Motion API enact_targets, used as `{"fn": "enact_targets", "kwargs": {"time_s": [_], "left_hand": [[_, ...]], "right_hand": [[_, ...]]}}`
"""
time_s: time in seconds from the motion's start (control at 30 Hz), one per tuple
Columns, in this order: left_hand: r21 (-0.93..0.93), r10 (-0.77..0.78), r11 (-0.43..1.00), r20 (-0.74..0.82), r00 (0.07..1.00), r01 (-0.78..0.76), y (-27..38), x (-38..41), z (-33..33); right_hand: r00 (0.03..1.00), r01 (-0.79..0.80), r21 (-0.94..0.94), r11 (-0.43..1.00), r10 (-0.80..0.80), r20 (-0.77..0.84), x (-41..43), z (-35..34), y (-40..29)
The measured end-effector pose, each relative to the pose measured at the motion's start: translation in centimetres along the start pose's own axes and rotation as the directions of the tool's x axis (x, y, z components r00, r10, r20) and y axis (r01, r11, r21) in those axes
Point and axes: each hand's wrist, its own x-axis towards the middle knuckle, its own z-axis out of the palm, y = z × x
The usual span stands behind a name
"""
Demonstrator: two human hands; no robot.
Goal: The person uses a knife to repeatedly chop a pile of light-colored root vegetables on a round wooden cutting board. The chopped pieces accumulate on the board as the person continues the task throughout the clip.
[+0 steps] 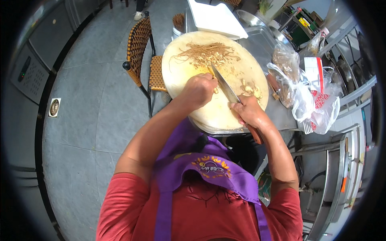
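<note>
A kitchen knife (224,82) with a wooden handle is gripped in my right hand (248,111), its blade pointing away from me over the round cutting board (223,117). Just left of the blade, my left hand (200,89) is closed in a loose fist around a yellowish root piece (212,71), mostly hidden by the fingers. Beyond the knife tip lies a heap of thin brown roots (211,49), with chopped pale bits (208,61) along its near side. A smaller pile of pale slices and brown scraps (251,89) sits right of the blade.
The board rests on a metal table (285,120). Plastic bags (304,96) with dry contents crowd its right side. A white tray (217,16) and a metal pan (256,33) stand behind the board. A woven chair (140,51) is at the left; a person's shoe (138,15) shows farther back.
</note>
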Motion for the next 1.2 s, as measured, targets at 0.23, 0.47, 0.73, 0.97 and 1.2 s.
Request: {"fn": "enact_targets", "kwargs": {"time_s": [0.23, 0.47, 0.73, 0.97, 1.2], "left_hand": [[-0.01, 0.036, 0.999, 0.003, 0.999, -0.036, 0.2, 0.1, -0.3], [0.002, 0.037, 0.999, 0.016, 0.999, -0.037, 0.0, -0.1, 0.0], [0.021, 0.014, 1.0, 0.036, 0.999, -0.015, 0.4, 0.1, -0.3], [0.022, 0.026, 0.999, 0.042, 0.999, -0.027, 0.5, 0.1, -0.4], [0.003, 0.022, 1.0, 0.055, 0.998, -0.022, 0.6, 0.1, -0.4]], "right_hand": [[0.998, 0.053, -0.166, 0.985, -0.058, -0.027, -0.3, 0.1, 0.7], [0.996, 0.075, -0.22, 0.973, -0.081, -0.021, -1.1, -0.3, 0.2], [0.996, -0.025, -0.091, 0.996, 0.033, 0.087, -1.8, -0.5, -0.7], [0.996, 0.007, -0.097, 0.995, 0.002, 0.091, -1.8, -0.5, 0.0], [0.996, -0.023, -0.117, 0.993, 0.033, 0.085, -1.9, -0.7, 0.0]]}}
